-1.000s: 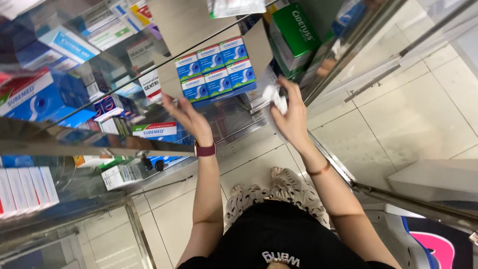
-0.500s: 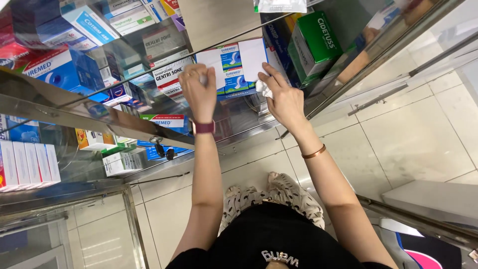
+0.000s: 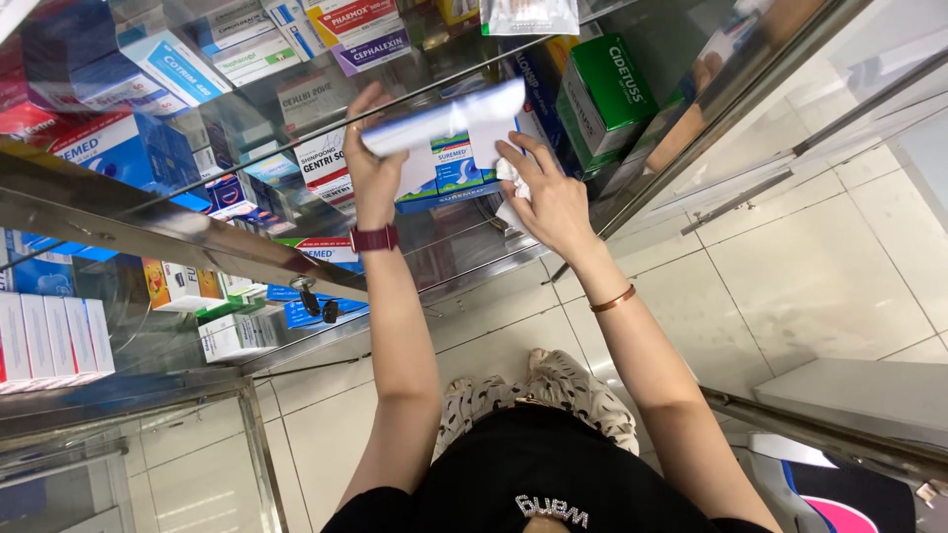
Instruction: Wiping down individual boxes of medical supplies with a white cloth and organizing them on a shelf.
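A: Lifting now — the left hand [image 3: 370,163], closed on the flap [image 3: 444,123], has raised it off the blue boxes [image 3: 452,168].
B: And the right hand [image 3: 553,202]?
A: Just right of the boxes, clamped on a crumpled tissue [image 3: 513,183], fingers touching the flap; the boxes show again.

The long white-and-blue cardboard box [image 3: 444,123] looks smooth and slightly glossy; the crumpled white paper wad [image 3: 512,183] is matt and creased. Clear glass shelves [image 3: 296,109] gleam on polished metal rails [image 3: 188,242], above glossy pale floor tiles [image 3: 820,276].
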